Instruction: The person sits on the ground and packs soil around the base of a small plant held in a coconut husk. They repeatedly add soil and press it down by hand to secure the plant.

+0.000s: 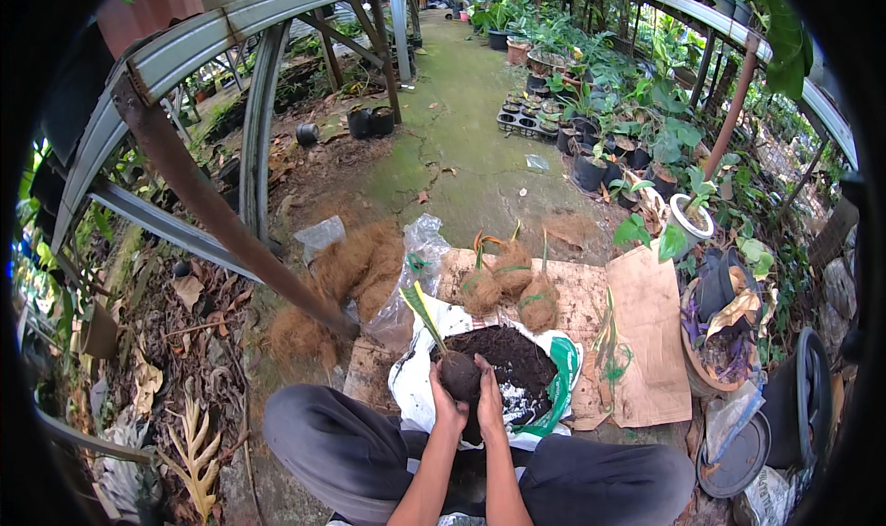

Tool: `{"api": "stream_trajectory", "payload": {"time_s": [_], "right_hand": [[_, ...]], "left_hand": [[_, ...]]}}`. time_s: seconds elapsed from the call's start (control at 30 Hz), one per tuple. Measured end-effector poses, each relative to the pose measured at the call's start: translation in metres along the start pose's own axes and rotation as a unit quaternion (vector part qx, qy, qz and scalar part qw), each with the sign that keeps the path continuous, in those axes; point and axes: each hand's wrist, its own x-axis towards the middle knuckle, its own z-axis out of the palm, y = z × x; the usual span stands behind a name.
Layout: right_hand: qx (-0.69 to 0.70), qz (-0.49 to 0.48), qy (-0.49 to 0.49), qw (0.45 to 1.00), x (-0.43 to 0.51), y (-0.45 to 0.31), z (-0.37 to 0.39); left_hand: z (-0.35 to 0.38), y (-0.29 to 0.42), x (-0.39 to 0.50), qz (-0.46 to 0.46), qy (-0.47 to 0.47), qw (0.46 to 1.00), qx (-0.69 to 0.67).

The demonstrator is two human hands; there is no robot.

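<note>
Both hands cup a round ball of dark soil (460,376), from whose top a variegated, yellow-edged plant (423,313) leans up to the left. My left hand (446,403) presses against the ball's left side, my right hand (490,394) against its right side. Under and beyond them lies an open white and green sack (564,374) with dark potting soil (516,353) and some white granules in it. Behind the sack, several fibre-wrapped root balls (538,304) tied with green string rest on cardboard, each with a plant standing out of it. Loose variegated leaves (609,332) and green string lie to the right.
Brown coconut fibre (360,259) and clear plastic (419,249) lie at the left, near a rusty metal post (228,214). Flattened cardboard (651,346) spreads to the right, beside a terracotta pot (699,367), a black bucket (796,394) and a round black lid (735,457). Potted plants line the path.
</note>
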Motion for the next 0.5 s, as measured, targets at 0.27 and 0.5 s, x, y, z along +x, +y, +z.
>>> {"api": "stream_trajectory", "payload": {"time_s": [0.27,0.5], "right_hand": [[0.381,0.062,0.091,0.918,0.011,0.012,0.003],[0.458,0.146,0.097,0.872,0.009,-0.004,-0.016]], "left_hand": [[0.007,-0.026,-0.001,0.133,0.014,0.973,0.189],[0.027,-0.016,-0.019,0.307,-0.041,0.825,0.473]]}}
